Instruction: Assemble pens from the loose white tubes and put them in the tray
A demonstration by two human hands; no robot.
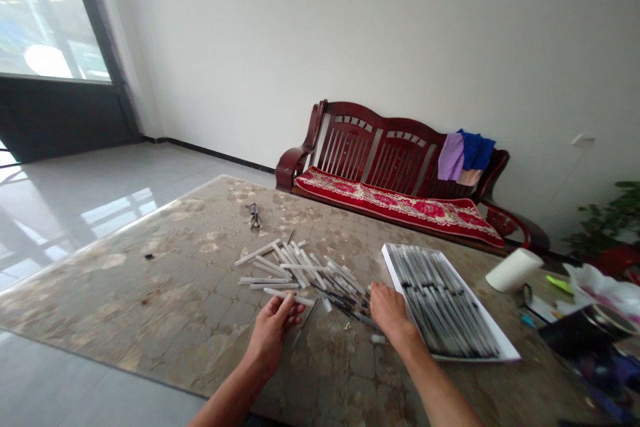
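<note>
My left hand [281,320] pinches a white pen barrel [300,299] between thumb and fingers, just above the table. Beyond it lies a loose pile of white pen barrels [300,260], pointing in many directions. Thin dark sticks, like pen refills [345,305], lie at the pile's near right side. My right hand [387,307] is closed at that end, its fingertips partly hidden, so what it grips is unclear. Right beside it stands a shallow white box [509,351] packed with rows of pens [440,303], clear with dark parts.
A pair of glasses [255,215] lies on the patterned tabletop [190,260]. To the right are a white paper roll [514,269], a black tumbler [585,330] and a plastic bag [605,290]. A red wooden bench [380,147] stands behind the table.
</note>
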